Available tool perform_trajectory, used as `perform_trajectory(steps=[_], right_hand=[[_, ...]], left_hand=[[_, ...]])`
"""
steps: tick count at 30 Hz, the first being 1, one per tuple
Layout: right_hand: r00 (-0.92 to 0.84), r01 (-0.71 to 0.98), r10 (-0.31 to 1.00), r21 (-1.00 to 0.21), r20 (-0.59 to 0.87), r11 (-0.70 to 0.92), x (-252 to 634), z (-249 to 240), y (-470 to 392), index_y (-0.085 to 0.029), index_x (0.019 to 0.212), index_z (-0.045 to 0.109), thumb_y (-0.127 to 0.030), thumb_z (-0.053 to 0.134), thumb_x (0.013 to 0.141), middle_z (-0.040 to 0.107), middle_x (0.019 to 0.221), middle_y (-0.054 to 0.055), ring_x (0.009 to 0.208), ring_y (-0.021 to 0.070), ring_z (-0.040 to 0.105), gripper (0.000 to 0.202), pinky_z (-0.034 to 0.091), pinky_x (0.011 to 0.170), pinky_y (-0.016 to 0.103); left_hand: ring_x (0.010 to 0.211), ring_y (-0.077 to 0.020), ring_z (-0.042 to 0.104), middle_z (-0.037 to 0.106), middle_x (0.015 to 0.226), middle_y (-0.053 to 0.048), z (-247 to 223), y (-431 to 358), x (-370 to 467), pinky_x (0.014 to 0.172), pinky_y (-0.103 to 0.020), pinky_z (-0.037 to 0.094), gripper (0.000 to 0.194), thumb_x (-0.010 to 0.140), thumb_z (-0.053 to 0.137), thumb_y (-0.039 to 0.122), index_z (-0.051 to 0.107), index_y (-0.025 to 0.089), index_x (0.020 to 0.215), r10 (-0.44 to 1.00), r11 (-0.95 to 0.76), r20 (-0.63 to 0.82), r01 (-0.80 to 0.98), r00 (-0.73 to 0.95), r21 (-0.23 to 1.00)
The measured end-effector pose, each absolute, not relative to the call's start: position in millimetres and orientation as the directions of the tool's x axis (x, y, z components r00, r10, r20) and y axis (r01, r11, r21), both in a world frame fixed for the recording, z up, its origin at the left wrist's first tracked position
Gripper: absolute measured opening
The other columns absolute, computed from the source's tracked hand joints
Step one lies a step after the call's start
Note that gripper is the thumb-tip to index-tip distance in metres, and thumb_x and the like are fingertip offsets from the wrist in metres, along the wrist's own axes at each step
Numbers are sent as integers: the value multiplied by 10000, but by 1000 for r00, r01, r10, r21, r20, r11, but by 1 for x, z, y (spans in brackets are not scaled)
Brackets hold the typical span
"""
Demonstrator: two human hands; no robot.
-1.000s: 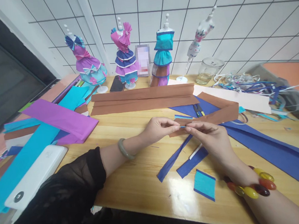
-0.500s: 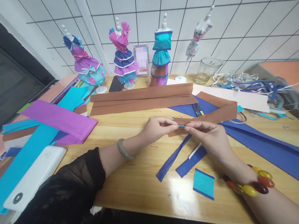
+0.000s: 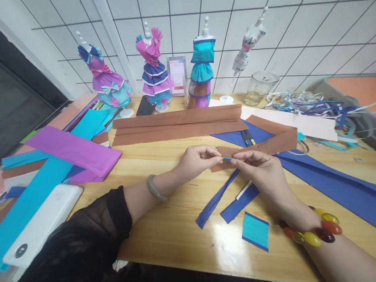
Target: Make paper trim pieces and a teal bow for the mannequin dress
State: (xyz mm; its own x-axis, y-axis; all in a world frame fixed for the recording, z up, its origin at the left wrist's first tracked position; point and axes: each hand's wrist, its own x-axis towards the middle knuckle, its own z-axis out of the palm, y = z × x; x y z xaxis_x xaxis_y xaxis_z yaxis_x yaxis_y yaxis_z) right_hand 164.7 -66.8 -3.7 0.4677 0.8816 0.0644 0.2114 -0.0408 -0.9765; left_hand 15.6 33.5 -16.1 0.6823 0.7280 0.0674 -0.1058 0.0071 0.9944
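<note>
Between both sets of fingertips is a small, thin blue strip (image 3: 227,158), seen nearly edge-on; most of it is hidden by the fingers. My left hand (image 3: 201,161) pinches its left end, and my right hand (image 3: 260,167) pinches the right end. Just behind the fingertips lies a folded brown paper strip (image 3: 274,141). Below the hands are a narrow dark blue strip (image 3: 214,202), a shorter blue piece (image 3: 240,204) with a white edge, and a turquoise square (image 3: 255,232) with dark blue borders. Small yellow-and-black snips (image 3: 248,138) lie beyond the right hand.
Several small dress forms stand along the wall, including a turquoise-topped one (image 3: 203,53). Long brown strips (image 3: 178,125) cross the table behind the hands. Purple paper (image 3: 76,149) and a white power bank (image 3: 43,223) lie left. A glass jar (image 3: 261,88) and tangled ribbons (image 3: 304,103) are back right.
The whole view has shifted very slightly. Both hands keep their pinch on the small blue strip, and the pieces on the table stay in place.
</note>
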Motion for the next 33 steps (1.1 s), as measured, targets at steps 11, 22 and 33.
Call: perform_trajectory(steps=[11, 22, 33], right_hand=[[423, 484, 865, -875, 268, 34, 163, 1, -66, -204, 841, 714, -332, 688, 681, 715, 841, 58, 767, 205, 643, 206, 520, 702, 359], [253, 652, 871, -739, 422, 169, 171, -5, -66, -236, 856, 720, -278, 627, 763, 709, 852, 57, 775, 198, 651, 138, 511, 726, 357], [154, 734, 854, -636, 498, 238, 177, -10, -65, -219, 855, 700, -238, 599, 794, 703, 842, 61, 779, 189, 649, 120, 513, 728, 348]], left_hand=[[751, -134, 630, 695, 837, -73, -17, 35, 14, 691, -232, 496, 236, 707, 659, 322, 695, 140, 853, 704, -146, 152, -68, 694, 987], [730, -136, 619, 687, 837, -81, -19, 37, 12, 651, -227, 482, 248, 741, 624, 302, 689, 128, 904, 672, -241, 205, -52, 711, 969], [792, -149, 636, 693, 878, -88, -20, 38, 12, 728, -249, 498, 176, 755, 610, 252, 696, 138, 858, 666, -362, 298, -53, 684, 931]])
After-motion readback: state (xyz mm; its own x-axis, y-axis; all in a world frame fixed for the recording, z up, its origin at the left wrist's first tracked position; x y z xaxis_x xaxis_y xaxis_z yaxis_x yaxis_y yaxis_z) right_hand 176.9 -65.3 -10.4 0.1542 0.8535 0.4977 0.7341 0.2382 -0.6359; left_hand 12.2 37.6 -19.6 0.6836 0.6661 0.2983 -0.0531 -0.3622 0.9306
